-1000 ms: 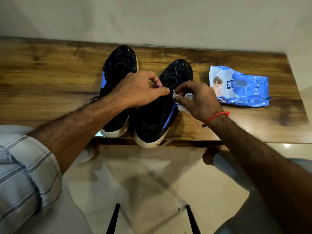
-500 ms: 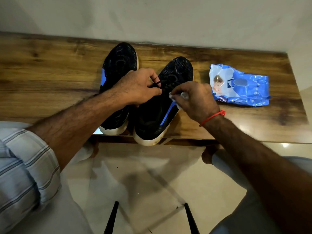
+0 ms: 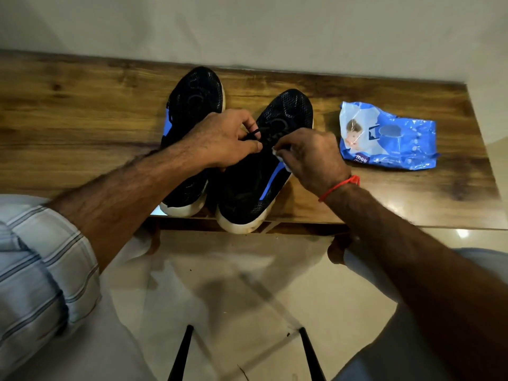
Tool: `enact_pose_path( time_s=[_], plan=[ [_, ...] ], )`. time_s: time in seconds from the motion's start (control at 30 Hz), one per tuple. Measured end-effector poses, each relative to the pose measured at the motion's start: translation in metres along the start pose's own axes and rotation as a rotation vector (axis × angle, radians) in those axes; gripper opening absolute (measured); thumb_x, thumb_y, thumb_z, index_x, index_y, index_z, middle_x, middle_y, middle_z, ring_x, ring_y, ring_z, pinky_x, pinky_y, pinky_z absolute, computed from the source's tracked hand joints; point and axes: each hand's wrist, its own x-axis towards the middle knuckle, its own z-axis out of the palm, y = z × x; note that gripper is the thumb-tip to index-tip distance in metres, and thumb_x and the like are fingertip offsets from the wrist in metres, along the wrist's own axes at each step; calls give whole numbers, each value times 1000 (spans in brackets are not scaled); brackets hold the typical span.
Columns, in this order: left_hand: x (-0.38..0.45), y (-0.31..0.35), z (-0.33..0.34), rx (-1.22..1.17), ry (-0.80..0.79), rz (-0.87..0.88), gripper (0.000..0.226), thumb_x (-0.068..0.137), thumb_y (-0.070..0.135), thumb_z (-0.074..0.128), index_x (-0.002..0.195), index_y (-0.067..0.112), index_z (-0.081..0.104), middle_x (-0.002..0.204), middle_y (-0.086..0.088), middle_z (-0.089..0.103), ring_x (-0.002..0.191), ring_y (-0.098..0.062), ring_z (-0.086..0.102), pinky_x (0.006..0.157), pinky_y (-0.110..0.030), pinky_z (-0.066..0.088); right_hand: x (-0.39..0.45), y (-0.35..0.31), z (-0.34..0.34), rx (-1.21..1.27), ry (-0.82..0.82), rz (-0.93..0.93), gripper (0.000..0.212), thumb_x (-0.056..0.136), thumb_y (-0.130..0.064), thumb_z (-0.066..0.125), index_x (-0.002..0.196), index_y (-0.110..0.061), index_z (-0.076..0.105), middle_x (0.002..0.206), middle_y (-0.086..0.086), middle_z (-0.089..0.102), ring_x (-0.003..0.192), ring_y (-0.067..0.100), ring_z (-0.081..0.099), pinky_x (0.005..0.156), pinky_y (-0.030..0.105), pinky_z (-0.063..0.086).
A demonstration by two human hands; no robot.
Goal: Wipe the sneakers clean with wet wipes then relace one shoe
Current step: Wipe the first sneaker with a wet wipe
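Two black sneakers with blue stripes and white soles stand side by side on the wooden table [image 3: 82, 119], heels over the near edge. The left sneaker [image 3: 195, 97] is partly covered by my left forearm. My left hand [image 3: 222, 138] pinches a black lace loop [image 3: 254, 133] over the right sneaker [image 3: 286, 114]. My right hand [image 3: 313, 158] holds a crumpled white wet wipe [image 3: 283, 160] in its palm while its fingertips pinch the laces from the other side.
A blue wet-wipes pack [image 3: 387, 136] lies flat on the table to the right of the shoes. A pale wall runs behind the table. Below are a shiny tiled floor [image 3: 233, 284] and two thin black legs [image 3: 181, 353].
Both hands have shifted slightly toward the toe of the right sneaker. A black lace loop now shows between my left fingers, and the wipe is tucked deeper into my right hand.
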Motion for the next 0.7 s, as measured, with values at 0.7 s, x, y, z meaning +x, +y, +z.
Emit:
enact_pose_path(
  time_s=[0.7],
  plan=[
    [-1,-1,-1,-81,-14,-17,14,90,33,76,96,31,64,83,4,77,61,-11,69,54,-32,59,-6,-11,-19,115,-166,47,11,87,-29,72,96,-23,76,97,-10,69,89,3,62,84,26,48]
  ],
)
